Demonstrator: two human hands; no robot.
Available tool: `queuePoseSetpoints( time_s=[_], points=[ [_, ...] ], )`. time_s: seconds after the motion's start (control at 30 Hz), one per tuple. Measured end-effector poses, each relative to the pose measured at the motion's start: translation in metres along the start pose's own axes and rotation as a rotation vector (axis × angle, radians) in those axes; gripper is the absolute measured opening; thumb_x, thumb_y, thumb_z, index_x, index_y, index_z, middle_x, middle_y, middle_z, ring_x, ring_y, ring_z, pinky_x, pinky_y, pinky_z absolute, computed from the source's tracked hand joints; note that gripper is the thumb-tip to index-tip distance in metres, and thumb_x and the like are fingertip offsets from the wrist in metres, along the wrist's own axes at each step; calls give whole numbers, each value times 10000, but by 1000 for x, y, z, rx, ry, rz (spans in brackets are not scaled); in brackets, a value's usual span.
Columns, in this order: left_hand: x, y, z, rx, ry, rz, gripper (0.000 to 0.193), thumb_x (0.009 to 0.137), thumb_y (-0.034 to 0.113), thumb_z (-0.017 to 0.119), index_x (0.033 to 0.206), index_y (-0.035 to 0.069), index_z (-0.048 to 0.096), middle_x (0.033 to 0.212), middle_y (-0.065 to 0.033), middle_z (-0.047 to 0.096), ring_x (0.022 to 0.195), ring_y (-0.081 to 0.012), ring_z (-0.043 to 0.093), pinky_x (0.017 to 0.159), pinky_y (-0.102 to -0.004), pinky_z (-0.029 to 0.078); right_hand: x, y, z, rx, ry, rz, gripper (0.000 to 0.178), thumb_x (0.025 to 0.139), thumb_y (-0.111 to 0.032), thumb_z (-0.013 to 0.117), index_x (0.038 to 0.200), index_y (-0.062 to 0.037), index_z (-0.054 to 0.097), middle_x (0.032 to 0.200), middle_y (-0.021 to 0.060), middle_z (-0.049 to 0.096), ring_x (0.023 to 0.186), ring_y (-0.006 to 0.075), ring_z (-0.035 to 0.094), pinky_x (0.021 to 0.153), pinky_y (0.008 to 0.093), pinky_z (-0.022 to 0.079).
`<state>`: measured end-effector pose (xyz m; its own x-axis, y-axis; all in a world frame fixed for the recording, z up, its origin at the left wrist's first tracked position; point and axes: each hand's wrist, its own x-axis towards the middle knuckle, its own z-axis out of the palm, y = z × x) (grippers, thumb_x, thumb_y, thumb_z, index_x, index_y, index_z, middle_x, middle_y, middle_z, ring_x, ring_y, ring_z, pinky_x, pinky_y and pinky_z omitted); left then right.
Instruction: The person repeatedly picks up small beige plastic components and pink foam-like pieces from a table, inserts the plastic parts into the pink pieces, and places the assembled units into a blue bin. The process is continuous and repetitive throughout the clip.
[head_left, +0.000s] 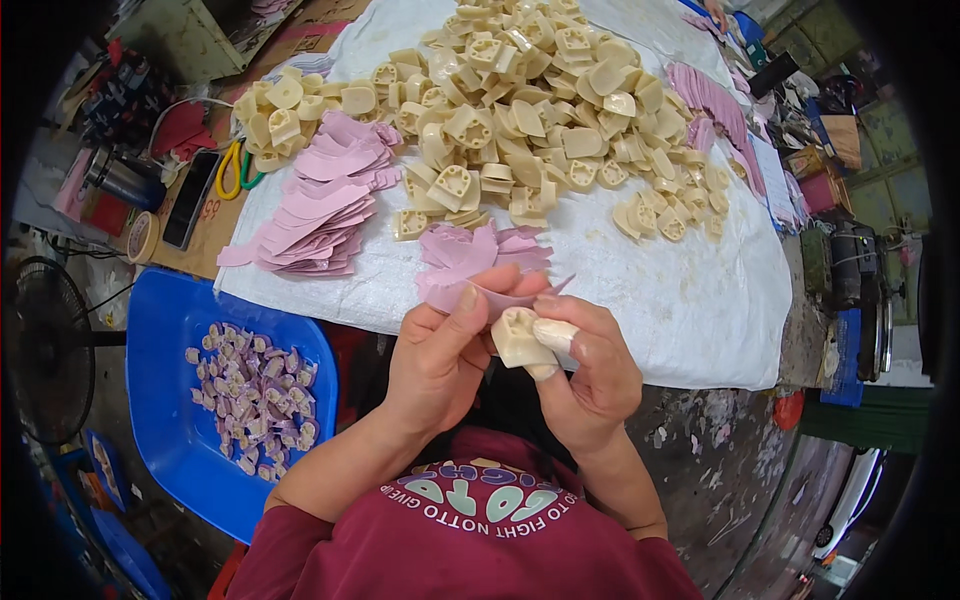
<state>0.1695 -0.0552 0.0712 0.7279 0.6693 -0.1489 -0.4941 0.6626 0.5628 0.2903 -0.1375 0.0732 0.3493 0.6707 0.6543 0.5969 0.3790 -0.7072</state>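
Note:
My right hand (pixel 603 375) grips a cream plastic shoe heel (pixel 520 342) between thumb and fingers, its hollowed, ribbed face tilted upward. White coverings wrap some of its fingertips. Opposite it, my left hand (pixel 437 358) pinches a thin pink cover piece (pixel 503 301), which curves along the far side of the heel. How much of the piece touches the heel is hidden by my fingers. Just beyond my hands lies a loose bunch of pink pieces (pixel 470 249). A taller fanned stack of pink pieces (pixel 325 205) is to its left.
A large heap of cream heels (pixel 540 100) covers the far middle of the white sheet (pixel 690 320). Lower left, a blue basin (pixel 165 420) holds many pink-covered heels (pixel 255 395). Scissors (pixel 230 170), a phone (pixel 190 200) and a tape roll (pixel 142 237) lie at left, near a fan (pixel 52 350).

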Motion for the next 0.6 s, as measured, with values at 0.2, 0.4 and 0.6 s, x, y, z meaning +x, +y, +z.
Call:
queuePoseSetpoints(
  time_s=[0.2, 0.4, 0.6],
  points=[
    [-2, 2, 0, 37, -34, 4, 412, 1007, 260, 468, 1313, -13, 490, 1284, -217, 563, 1183, -263, 565, 1010, -391, 446, 4, -2, -2, -39, -38, -22, 268, 690, 63, 705, 929, 15, 594, 1002, 161, 665, 914, 321, 637, 804, 384, 528],
    [-5, 2, 2, 54, -50, 7, 415, 1010, 254, 452, 1332, -7, 472, 1310, -249, 532, 1216, -284, 541, 1034, -404, 427, 7, -3, -4, -50, -51, -55, 270, 684, 64, 703, 925, 18, 592, 999, 160, 665, 911, 326, 638, 805, 383, 529],
    [-3, 2, 11, 5, -36, -1, 402, 1001, 220, 494, 1302, -45, 504, 1251, -173, 598, 1137, -208, 584, 976, -337, 460, 9, 1, -7, -138, -46, -70, 281, 648, 53, 713, 886, -5, 576, 957, 134, 659, 878, 319, 623, 767, 386, 510]
  ],
)
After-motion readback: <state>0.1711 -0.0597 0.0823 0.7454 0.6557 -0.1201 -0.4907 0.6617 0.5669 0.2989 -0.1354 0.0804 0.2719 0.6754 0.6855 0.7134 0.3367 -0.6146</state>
